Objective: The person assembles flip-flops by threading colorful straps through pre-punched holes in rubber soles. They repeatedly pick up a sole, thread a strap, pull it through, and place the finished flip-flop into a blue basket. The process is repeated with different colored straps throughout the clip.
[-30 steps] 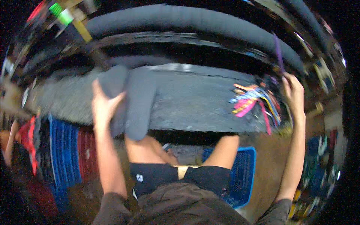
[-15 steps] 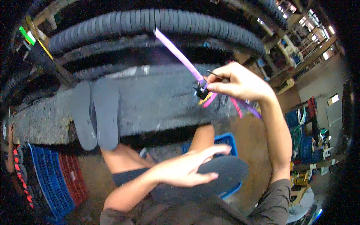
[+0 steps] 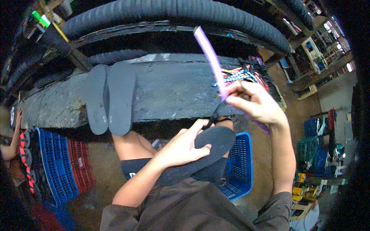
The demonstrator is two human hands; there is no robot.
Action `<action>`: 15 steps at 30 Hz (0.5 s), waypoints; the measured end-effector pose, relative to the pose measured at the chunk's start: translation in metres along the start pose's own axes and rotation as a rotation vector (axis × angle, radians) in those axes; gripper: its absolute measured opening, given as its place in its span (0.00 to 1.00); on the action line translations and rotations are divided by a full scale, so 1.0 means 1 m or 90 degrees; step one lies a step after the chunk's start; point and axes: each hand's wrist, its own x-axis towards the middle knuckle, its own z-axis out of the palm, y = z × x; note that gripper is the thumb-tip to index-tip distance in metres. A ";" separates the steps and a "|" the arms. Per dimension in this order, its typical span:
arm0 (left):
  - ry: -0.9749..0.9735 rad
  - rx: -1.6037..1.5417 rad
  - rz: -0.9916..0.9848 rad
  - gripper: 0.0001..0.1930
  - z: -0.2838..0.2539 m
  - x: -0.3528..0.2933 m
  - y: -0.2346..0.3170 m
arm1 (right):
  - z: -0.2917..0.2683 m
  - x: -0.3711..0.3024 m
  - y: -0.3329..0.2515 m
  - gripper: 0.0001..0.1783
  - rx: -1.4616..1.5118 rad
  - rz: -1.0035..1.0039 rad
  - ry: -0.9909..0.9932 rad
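Over my lap, my left hand (image 3: 184, 148) grips a dark textured sandal sole (image 3: 218, 141), its thumb lying across the top face. Above and right of the sole, my right hand (image 3: 252, 101) pinches a light purple strap (image 3: 210, 57), whose long end sticks up past the fingers. A narrow black strip (image 3: 214, 114) runs from the right fingertips down to the left fingers at the sole's edge. Whether it joins the sole is hidden. Two grey soles (image 3: 122, 98) lie side by side on the worn bench (image 3: 165, 92) to the left.
Colourful patterned straps (image 3: 246, 73) lie heaped at the bench's right end. A blue plastic basket (image 3: 249, 165) stands right of my legs. Blue crates (image 3: 58, 165) and red crates (image 3: 81, 163) are at left. A long row of dark soles (image 3: 173, 11) lines the shelf behind.
My right hand has come away from the strap heap, carrying the purple strap nearer to the sole. My left hand, loosely spread before, has closed on the sole, now turned more upward.
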 end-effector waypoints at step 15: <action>0.043 -0.447 -0.080 0.24 0.001 -0.007 -0.018 | 0.085 -0.023 0.002 0.17 -0.686 -0.493 0.115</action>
